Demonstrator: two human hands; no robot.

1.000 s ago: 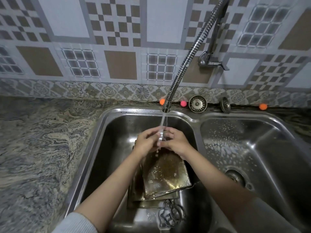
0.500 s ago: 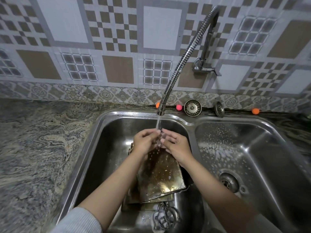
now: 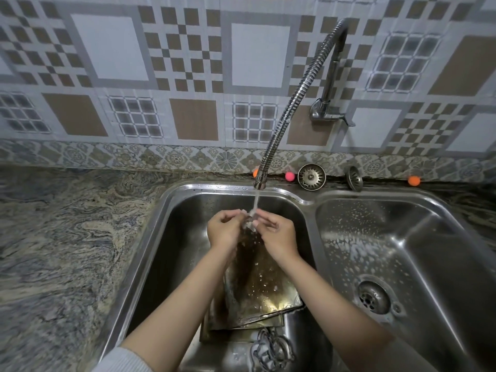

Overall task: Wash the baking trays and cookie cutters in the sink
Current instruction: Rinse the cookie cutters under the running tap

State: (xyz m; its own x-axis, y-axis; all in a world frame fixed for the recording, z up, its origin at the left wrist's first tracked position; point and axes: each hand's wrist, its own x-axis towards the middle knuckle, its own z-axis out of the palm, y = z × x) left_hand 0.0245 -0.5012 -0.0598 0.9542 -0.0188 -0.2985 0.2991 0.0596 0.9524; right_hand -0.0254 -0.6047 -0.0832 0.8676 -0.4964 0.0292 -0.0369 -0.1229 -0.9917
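While both hands, left hand (image 3: 224,232) and right hand (image 3: 277,233), pinch a small cookie cutter (image 3: 248,222) under the faucet (image 3: 259,183) stream, wet fingers could drop it onto the baking trays (image 3: 261,294).

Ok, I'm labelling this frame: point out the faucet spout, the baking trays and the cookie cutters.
faucet spout (image 3: 259,183): head view, nozzle tip.
baking trays (image 3: 264,294): head view, top tray's wet face.
cookie cutters (image 3: 271,349): head view, middle of the pile.

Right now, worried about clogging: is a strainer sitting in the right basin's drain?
No: the right basin's drain is uncovered, and both strainers stand on the ledge behind.
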